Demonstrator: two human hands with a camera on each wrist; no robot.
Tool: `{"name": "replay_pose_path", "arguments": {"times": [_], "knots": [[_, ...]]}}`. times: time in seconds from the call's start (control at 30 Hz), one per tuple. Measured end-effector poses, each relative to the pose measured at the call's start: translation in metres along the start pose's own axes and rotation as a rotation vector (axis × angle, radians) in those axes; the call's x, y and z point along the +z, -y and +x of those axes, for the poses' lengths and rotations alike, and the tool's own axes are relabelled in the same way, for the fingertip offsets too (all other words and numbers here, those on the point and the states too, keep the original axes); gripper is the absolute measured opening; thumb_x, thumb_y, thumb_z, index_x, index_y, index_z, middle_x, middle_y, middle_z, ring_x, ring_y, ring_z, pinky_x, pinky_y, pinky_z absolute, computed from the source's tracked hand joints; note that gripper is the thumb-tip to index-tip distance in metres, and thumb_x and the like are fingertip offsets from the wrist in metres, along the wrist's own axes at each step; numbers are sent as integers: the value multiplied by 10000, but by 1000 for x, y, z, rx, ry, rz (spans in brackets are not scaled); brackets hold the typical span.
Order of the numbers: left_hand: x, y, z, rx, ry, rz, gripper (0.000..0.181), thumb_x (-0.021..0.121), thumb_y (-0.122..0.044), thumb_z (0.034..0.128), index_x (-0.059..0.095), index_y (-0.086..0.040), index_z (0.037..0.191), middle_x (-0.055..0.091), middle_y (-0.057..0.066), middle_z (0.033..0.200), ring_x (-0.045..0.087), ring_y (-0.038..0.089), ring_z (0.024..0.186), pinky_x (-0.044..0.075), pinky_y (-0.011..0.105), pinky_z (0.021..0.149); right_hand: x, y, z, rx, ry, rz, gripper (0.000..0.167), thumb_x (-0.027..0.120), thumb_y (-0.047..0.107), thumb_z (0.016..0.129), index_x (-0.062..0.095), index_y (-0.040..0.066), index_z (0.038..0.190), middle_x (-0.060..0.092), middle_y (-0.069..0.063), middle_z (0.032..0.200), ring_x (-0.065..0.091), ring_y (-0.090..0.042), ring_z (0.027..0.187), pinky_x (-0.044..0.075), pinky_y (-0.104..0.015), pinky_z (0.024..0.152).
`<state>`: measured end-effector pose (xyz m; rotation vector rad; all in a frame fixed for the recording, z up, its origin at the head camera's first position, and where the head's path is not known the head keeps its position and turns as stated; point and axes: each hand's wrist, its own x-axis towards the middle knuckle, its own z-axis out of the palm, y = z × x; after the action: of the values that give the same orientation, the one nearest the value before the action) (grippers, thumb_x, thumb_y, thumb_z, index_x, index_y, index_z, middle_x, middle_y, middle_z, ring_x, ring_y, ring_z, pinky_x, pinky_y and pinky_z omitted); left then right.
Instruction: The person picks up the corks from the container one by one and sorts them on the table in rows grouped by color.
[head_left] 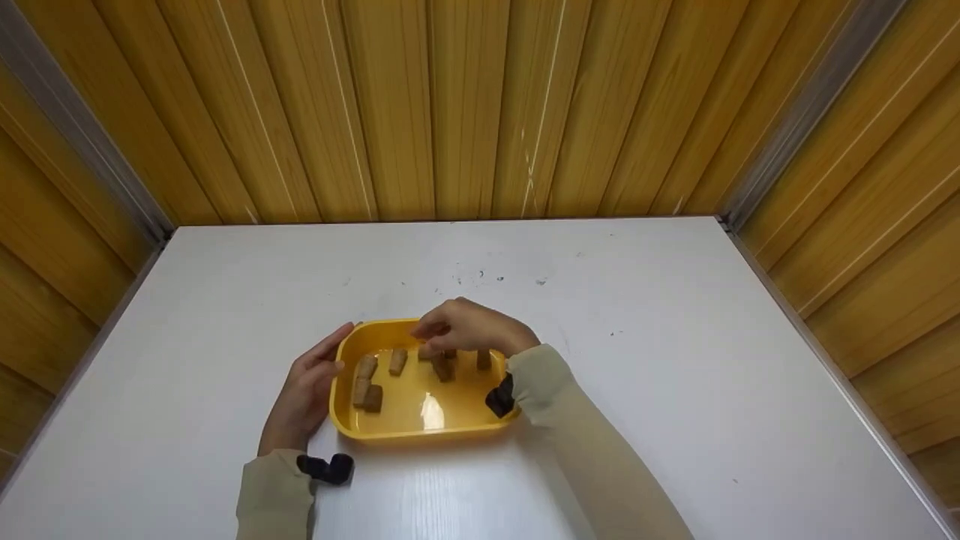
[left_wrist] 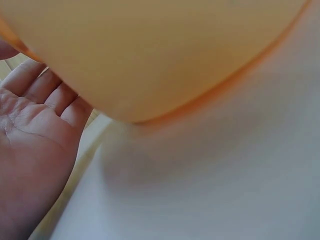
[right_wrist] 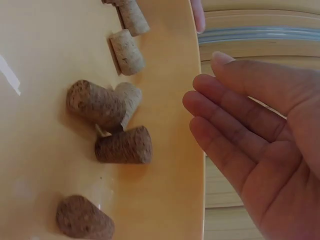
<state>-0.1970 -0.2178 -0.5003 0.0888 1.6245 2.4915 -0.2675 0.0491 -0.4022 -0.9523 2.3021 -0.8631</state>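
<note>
A wooden wall (head_left: pixel 465 105) of ribbed yellow-brown planks runs behind the white table (head_left: pixel 675 337), with more planking on both sides. At this table I see a person's two arms in pale sleeves (head_left: pixel 600 450), reaching in from the near edge. Between them sits a shallow yellow tray (head_left: pixel 409 409) with rounded corners, left of the table's middle.

The left hand (head_left: pixel 304 390) grips the tray at its left end, thumb over the rim and the other fingers against the outside. The right hand (head_left: pixel 472 326) hangs over the tray's far side, fingers relaxed and lightly bent, thumb near them; seen from its wrist, they are apart from the corks. A black wrist mount (head_left: pixel 326 469) juts from each cuff.

Smallest are the corks lying in the tray. A pale cork (head_left: pixel 367 366), a second pale one and a dark cork (head_left: pixel 373 398) sit close together at the left; a single pale cork (head_left: pixel 397 361) lies just beside them. Two dark corks and a pale one huddle below the right hand, and a lone dark cork (head_left: pixel 484 359) lies towards the right end.
</note>
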Motion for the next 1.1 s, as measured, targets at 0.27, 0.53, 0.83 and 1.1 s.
{"name": "replay_pose_path", "arguments": {"times": [0.27, 0.53, 0.83, 1.1], "knots": [[1, 1, 0, -5, 1, 9, 584, 409, 57, 914, 334, -44, 1485, 390, 36, 1527, 437, 74, 1345, 364, 246, 1105, 13, 4, 16, 20, 38, -41, 354, 608, 100, 922, 631, 102, 1275, 671, -81, 1226, 687, -247, 934, 565, -287, 830], [2, -2, 0, -15, -2, 12, 598, 408, 66, 907, 323, -39, 1489, 379, 41, 1534, 426, 92, 1358, 380, 249, 1096, 23, 7, 24, 6, 63, -55, 353, 582, 47, 925, 636, 106, 1269, 673, -84, 1151, 625, -290, 671, 580, -337, 625], [1, -2, -3, -29, -9, 38, 598, 418, 52, 902, 358, -81, 1482, 367, 29, 1542, 382, 96, 1390, 377, 226, 1094, 35, 10, 31, 60, 80, -97, 309, 601, 29, 902, 703, 183, 1149, 672, 31, 1097, 596, -171, 782, 515, -195, 652], [0, 0, -4, -4, -14, 48, 594, 429, 53, 902, 343, -46, 1482, 389, 27, 1529, 428, 69, 1352, 386, 228, 1086, 42, 10, 36, 37, 63, -129, 186, 648, 98, 891, 736, 137, 1050, 667, -12, 1054, 531, -130, 695, 470, -187, 538]]}}
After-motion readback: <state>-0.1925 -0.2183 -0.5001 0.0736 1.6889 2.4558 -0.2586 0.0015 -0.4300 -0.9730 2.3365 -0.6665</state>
